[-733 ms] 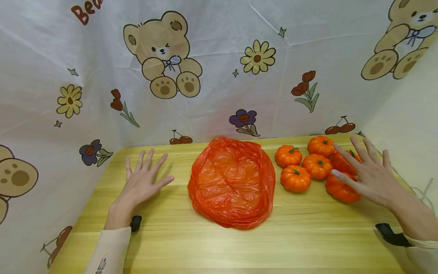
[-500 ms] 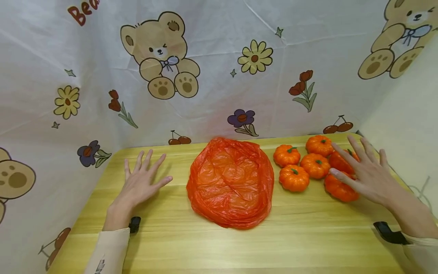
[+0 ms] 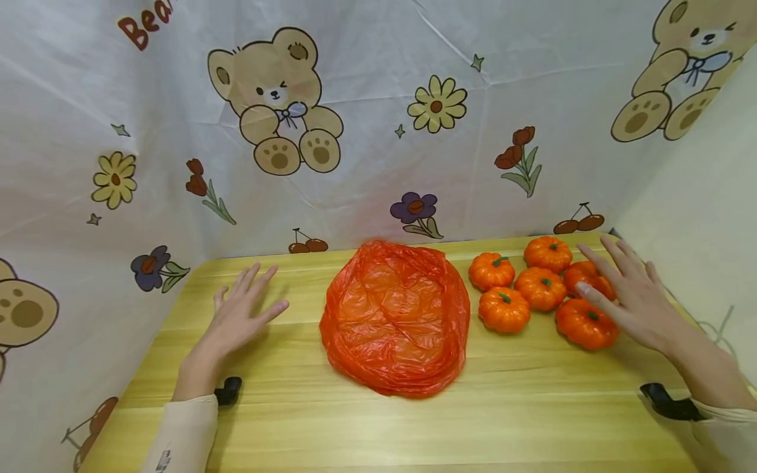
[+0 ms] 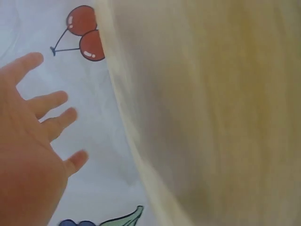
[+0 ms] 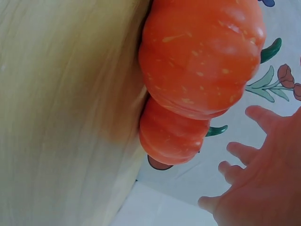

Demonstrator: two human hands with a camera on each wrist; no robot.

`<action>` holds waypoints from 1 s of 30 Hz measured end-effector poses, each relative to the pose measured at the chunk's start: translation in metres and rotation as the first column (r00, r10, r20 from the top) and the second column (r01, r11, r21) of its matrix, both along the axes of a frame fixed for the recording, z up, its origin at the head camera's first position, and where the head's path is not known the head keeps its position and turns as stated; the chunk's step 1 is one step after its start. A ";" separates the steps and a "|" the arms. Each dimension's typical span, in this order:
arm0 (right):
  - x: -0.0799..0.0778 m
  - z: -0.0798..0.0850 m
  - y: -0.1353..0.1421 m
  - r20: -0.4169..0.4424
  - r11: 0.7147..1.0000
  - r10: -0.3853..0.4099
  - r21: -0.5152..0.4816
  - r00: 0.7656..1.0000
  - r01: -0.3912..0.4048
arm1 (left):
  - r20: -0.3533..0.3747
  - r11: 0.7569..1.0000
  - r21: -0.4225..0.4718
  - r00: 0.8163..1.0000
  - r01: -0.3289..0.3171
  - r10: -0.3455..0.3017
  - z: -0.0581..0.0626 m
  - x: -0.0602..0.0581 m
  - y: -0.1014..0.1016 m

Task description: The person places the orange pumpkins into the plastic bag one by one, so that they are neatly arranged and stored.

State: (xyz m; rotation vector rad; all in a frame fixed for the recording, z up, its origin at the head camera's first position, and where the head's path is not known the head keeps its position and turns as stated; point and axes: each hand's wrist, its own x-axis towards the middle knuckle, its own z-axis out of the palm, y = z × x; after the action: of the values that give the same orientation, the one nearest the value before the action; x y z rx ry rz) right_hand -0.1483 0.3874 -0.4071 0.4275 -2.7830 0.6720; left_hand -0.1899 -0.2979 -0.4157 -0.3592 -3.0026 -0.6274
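A thin red plastic bag [image 3: 393,318], its rim rolled into a round opening, lies on the table in the head view. Right of it sit several small orange pumpkins [image 3: 504,310] with green stems. My left hand [image 3: 236,318] hovers over the table's left side, fingers spread and slightly bent, holding nothing. Over the rightmost pumpkins hangs my right hand [image 3: 641,305], its fingers spread and partly covering one pumpkin [image 3: 584,279]. In the right wrist view, a large pumpkin [image 5: 202,56] and a smaller-looking one [image 5: 174,134] appear beside the loose fingers, with nothing gripped.
The light wooden table [image 3: 355,433] meets a white cloth [image 3: 367,131] printed with bears, flowers and cherries at its back and left. A pale wall [image 3: 710,197] runs along the right. Dark wrist mounts [image 3: 229,391] show below both hands.
Both hands have shifted slightly, and the left fingers bend more than before. The right fingers have tipped a little, baring more of the pumpkins beneath. The bag and pumpkins stay put.
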 end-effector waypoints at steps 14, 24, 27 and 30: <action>-0.007 -0.004 0.009 0.004 0.992 -0.027 -0.126 1.000 0.027 | 0.144 0.882 0.469 0.989 -0.051 -0.019 -0.013 0.000 -0.029; -0.023 0.013 0.012 0.127 0.966 -0.141 -0.200 0.982 0.165 | 0.127 0.826 0.564 0.989 -0.011 -0.074 -0.021 -0.001 -0.022; -0.028 0.015 0.012 0.146 0.961 -0.158 -0.206 0.977 0.186 | 0.134 0.792 0.610 0.986 -0.007 -0.095 -0.024 -0.004 -0.014; -0.030 0.014 0.014 0.154 0.960 -0.158 -0.208 0.975 0.188 | 0.143 0.755 0.655 0.982 -0.002 -0.121 -0.027 -0.007 -0.002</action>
State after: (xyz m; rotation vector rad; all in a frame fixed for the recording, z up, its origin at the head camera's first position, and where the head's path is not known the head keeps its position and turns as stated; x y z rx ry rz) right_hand -0.1780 0.4010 -0.3934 0.0940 -2.7835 0.9878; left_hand -0.1970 -0.2997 -0.4425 -0.3590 -2.6678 -1.7236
